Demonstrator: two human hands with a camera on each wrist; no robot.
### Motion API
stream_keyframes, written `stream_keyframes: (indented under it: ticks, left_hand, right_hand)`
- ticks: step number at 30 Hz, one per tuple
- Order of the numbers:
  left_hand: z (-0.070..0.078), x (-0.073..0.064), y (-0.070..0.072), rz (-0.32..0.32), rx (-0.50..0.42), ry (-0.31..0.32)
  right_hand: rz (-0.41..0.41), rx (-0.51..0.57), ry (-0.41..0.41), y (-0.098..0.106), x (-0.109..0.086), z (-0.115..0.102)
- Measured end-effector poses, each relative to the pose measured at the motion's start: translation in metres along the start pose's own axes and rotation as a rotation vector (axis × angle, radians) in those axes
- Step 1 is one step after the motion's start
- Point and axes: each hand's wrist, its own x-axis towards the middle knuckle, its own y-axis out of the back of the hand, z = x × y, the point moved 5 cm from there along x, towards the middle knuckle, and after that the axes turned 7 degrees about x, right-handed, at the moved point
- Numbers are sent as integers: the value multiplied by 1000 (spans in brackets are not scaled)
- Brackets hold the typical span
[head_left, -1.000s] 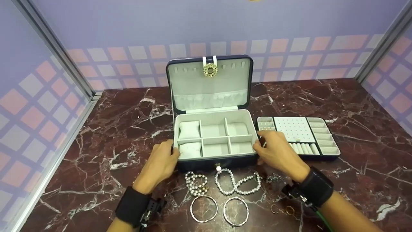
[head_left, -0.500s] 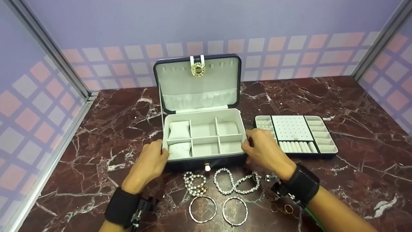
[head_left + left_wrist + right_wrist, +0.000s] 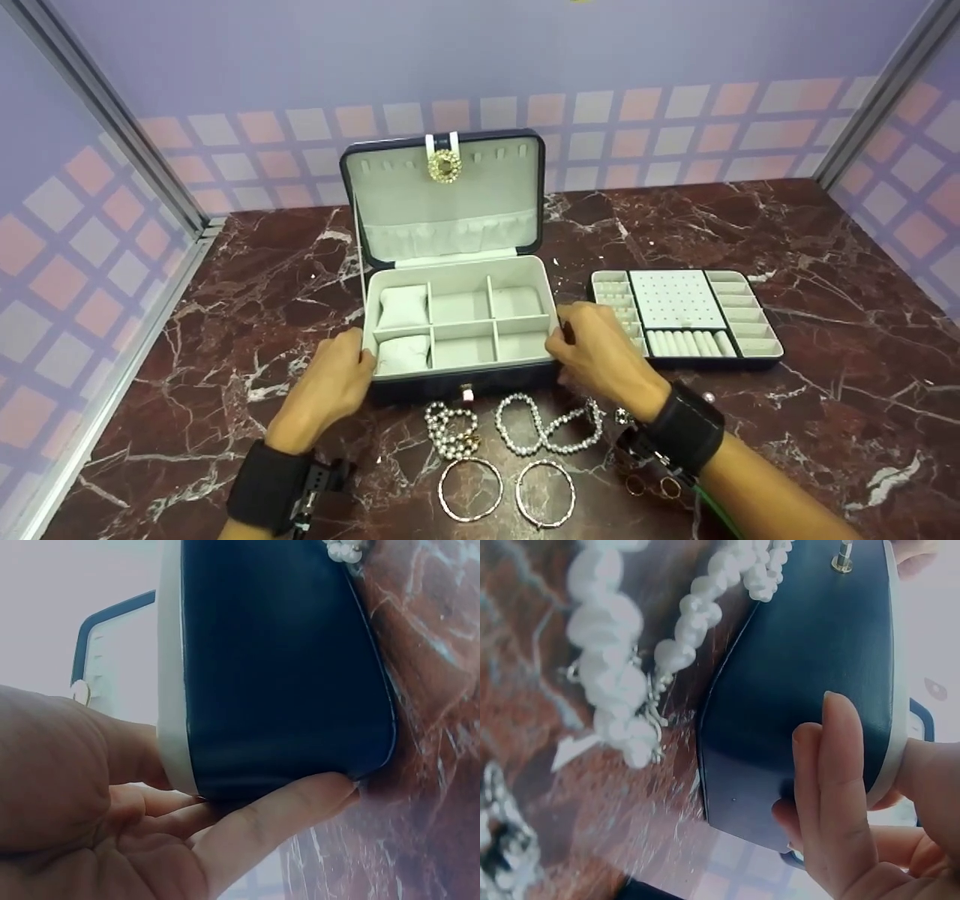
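Note:
An open jewelry box (image 3: 420, 388), dark blue outside and cream inside, stands on the marble-patterned table with its lid raised. Two white cushions (image 3: 403, 307) fill its left compartments; the other compartments look bare. My left hand (image 3: 326, 382) holds the box's left end. In the left wrist view its thumb is at the cream rim and its fingers (image 3: 262, 825) lie along the dark side wall. My right hand (image 3: 604, 356) holds the right end, thumb over the rim; the right wrist view has its fingers (image 3: 840, 765) against the blue corner.
A separate jewelry tray (image 3: 720, 364) lies right of the box. In front are a pearl necklace (image 3: 541, 437), a bunched pearl strand (image 3: 452, 452), two bangles (image 3: 471, 519) (image 3: 545, 461), small gold rings (image 3: 670, 478) and a pearl stud (image 3: 709, 397). Patterned walls enclose the back and sides.
Both hands have moved the box left across the table, away from the tray. The necklace, bangles and tray have stayed nearly where they were.

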Motion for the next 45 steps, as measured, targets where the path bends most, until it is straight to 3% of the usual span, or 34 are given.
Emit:
stream_keyframes:
  ticks: [5,20,26,38,45]
  left_hand:
    - [-7,0,2,-20,-26,32]
    - [-18,-2,11,-14,1,34]
    - [-22,0,11,-45,1,44]
    - [-28,3,14,-31,20,33]
    - [-33,1,17,-57,11,57]
  right_hand:
    - [-6,-8,32,-7,2,-4]
    - [23,-90,128,-17,6,-16]
    - [18,-71,133,-20,8,-17]
    - [16,-73,143,-26,11,-22]
    - [16,-82,140,-32,9,-24]
